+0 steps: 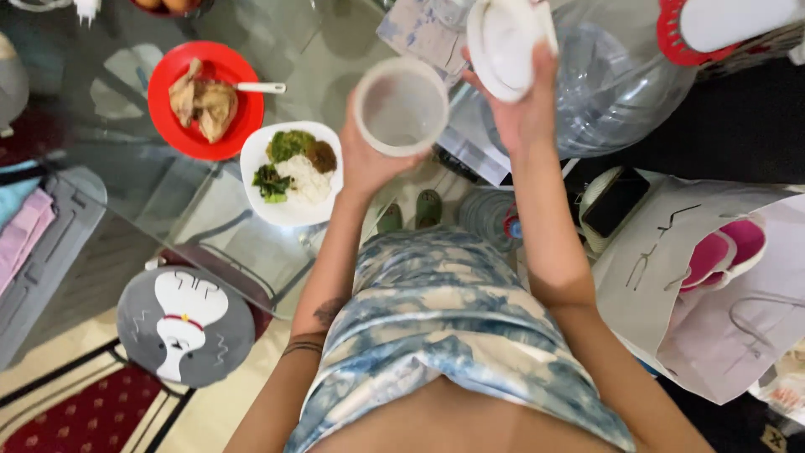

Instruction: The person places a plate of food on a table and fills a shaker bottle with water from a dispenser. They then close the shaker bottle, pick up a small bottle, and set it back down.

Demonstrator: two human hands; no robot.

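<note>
1. The left hand (366,159) wraps around a round translucent container (401,106), just right of the white plate (289,172).
2. The right hand (520,109) pinches a white lid (501,46), probably the container's, above and right of that plate.

Glass table (168,193) stays open along its left and near edge, but the red plate (172,117) and white plate (256,197) block mid-table, the big water jug (620,92) crowds the right edge, and the bag (662,277) sits beyond it.
</note>
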